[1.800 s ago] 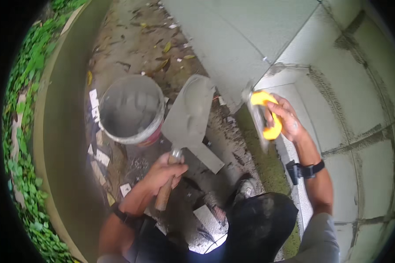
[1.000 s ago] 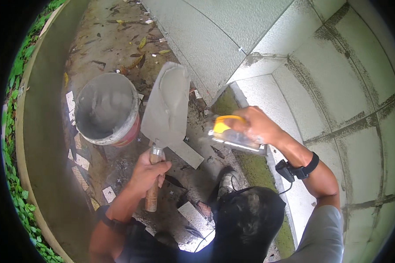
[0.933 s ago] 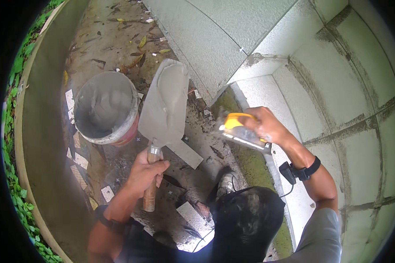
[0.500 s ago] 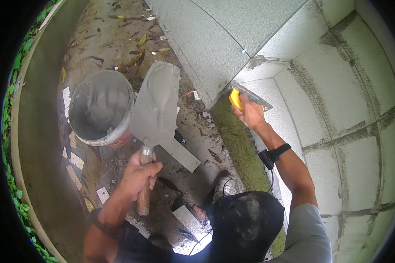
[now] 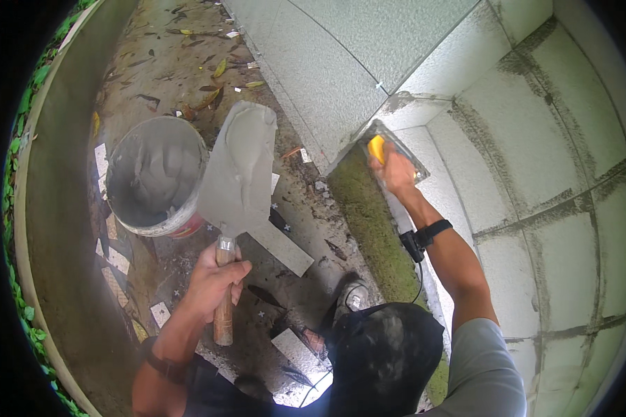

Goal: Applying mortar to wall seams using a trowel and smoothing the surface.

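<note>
My left hand (image 5: 215, 281) is wrapped round the wooden handle of a broad flat trowel (image 5: 254, 198). Its blade carries a smooth mound of wet grey grout (image 5: 245, 135). In my right hand (image 5: 398, 171) is a grout float (image 5: 418, 164) with a yellow grip, held at the inner corner where the tiled walls meet. The float's plate hides part of the tile behind it; whether it presses on the wall I cannot tell. Left of the trowel blade stands a white bucket (image 5: 161, 228) with grey grout (image 5: 161, 160) inside.
Pale tiles with grout-smeared joints cover the right wall (image 5: 528, 132); another tiled face (image 5: 341, 76) rises ahead. A mossy strip (image 5: 360, 212) runs along its foot. Tile offcuts (image 5: 285, 250), leaves and spacers litter the ground. A concrete curb (image 5: 55, 208) bounds the left.
The float has turned so that more of its plate shows at the corner. The trowel stays in my left hand with its grout. The whole view has shifted slightly.
</note>
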Demonstrator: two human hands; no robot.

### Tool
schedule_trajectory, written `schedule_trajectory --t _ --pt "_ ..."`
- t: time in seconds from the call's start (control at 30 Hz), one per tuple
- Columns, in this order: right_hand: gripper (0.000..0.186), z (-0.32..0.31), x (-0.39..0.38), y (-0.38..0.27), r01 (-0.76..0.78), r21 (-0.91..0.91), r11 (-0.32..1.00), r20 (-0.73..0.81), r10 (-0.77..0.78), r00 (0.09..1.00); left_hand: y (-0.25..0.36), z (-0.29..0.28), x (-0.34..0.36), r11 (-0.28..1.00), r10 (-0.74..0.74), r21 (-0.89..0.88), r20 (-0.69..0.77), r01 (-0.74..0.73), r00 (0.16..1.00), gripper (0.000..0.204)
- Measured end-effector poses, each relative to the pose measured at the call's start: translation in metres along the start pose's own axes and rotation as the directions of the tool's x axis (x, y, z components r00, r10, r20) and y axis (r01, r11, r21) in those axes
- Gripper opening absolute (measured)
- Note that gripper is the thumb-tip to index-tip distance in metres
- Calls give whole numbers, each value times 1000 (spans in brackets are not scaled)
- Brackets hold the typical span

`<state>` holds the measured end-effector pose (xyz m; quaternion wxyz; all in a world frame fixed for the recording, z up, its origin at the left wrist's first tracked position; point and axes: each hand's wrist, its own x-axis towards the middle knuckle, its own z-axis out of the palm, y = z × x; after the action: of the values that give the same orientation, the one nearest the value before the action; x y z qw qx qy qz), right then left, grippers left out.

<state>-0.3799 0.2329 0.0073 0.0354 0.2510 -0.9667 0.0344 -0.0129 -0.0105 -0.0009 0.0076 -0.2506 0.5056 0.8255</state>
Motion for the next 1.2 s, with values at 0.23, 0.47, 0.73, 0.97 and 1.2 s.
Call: schedule_trajectory --t 0.23,0.47,0.73,0.97,1.2 --pt "42 -38 -17 -12 6 160 987 30 -11 999 4 1 -3 1000 -14 0 9 14 1000 23" --pt "31 -47 3 -2 87 -11 996 -106 -88 990 -2 5 1 1000 -15 1 31 15 999 25" --pt "46 -74 -8 -17 85 -17 996 -26 -85 996 2 4 -1 1000 1 -12 39 -1 999 22" --pt "50 -65 6 6 -12 2 1000 -62 12 998 1 5 2 999 -20 -37 39 22 999 22" --pt "53 -98 2 -17 87 2 996 -69 -87 994 -4 0 4 1000 17 22 56 -18 998 22"
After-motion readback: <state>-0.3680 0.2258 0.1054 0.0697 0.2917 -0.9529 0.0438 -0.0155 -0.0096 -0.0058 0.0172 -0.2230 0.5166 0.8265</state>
